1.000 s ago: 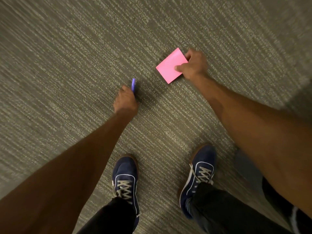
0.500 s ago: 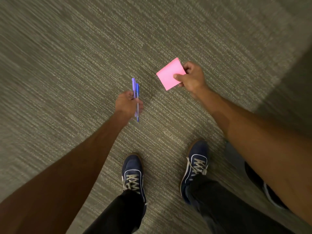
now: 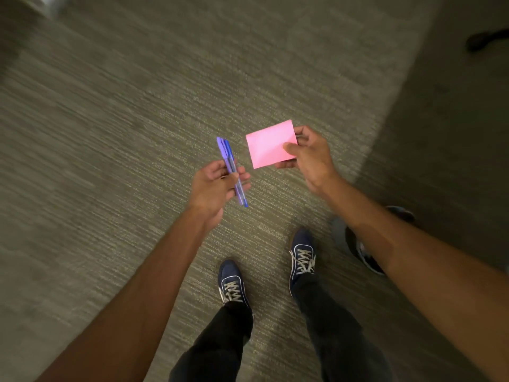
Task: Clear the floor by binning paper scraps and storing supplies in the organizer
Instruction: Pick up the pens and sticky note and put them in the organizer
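My left hand (image 3: 214, 186) is closed around two blue pens (image 3: 230, 166), held side by side with their caps pointing away from me, well above the carpet. My right hand (image 3: 309, 154) pinches a pink sticky-note pad (image 3: 268, 144) by its right edge, thumb on top, at about the same height. The two hands are close together in the middle of the view, the pad just right of the pen caps. No bin or organizer is in view.
Grey striped carpet (image 3: 110, 161) fills the view, darker in shadow at the right. My two blue sneakers (image 3: 232, 282) stand below the hands. A dark round object (image 3: 366, 249) sits behind my right forearm. A dark chair-base foot (image 3: 482, 40) shows at the top right.
Both hands have come up from the floor with the pens and the pink pad. The view has pulled back from the carpet and my feet have shifted.
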`<act>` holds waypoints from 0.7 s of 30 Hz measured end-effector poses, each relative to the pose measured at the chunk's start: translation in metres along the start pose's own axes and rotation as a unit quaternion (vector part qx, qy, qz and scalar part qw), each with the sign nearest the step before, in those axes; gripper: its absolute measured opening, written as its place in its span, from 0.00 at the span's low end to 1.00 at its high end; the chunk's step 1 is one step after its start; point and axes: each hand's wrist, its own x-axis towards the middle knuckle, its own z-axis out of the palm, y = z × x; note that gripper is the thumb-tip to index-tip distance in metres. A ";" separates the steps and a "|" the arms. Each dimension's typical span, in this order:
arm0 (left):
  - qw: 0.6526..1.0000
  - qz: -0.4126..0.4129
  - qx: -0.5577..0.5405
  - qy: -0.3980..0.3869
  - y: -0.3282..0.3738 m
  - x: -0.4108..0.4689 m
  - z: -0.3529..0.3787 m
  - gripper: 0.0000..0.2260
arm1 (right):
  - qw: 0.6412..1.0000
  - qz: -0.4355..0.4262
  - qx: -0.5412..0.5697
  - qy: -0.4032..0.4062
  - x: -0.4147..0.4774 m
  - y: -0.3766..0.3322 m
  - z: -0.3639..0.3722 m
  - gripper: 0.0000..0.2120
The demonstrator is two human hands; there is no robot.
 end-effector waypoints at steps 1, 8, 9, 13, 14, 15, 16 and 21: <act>1.000 0.002 -0.001 -0.007 0.015 -0.016 0.005 0.12 | 1.000 -0.006 0.014 0.003 -0.019 -0.017 -0.006 0.12; 0.995 0.055 0.004 -0.080 0.109 -0.128 0.047 0.10 | 0.989 -0.056 0.105 0.086 -0.158 -0.126 -0.054 0.13; 0.994 0.058 0.004 -0.097 0.120 -0.145 0.054 0.10 | 0.986 -0.063 0.118 0.101 -0.180 -0.138 -0.063 0.12; 0.985 0.068 0.010 -0.157 0.161 -0.211 0.088 0.11 | 0.972 -0.081 0.161 0.153 -0.260 -0.175 -0.096 0.11; 0.983 0.067 0.015 -0.170 0.169 -0.226 0.097 0.11 | 0.968 -0.080 0.171 0.164 -0.278 -0.182 -0.104 0.12; 0.981 0.065 0.020 -0.181 0.175 -0.240 0.107 0.11 | 0.963 -0.082 0.184 0.177 -0.297 -0.188 -0.112 0.12; 0.979 0.065 0.025 -0.191 0.181 -0.255 0.118 0.12 | 0.957 -0.088 0.197 0.195 -0.314 -0.193 -0.120 0.12; 0.968 0.056 0.048 -0.240 0.191 -0.321 0.179 0.14 | 0.920 -0.119 0.230 0.294 -0.393 -0.210 -0.166 0.10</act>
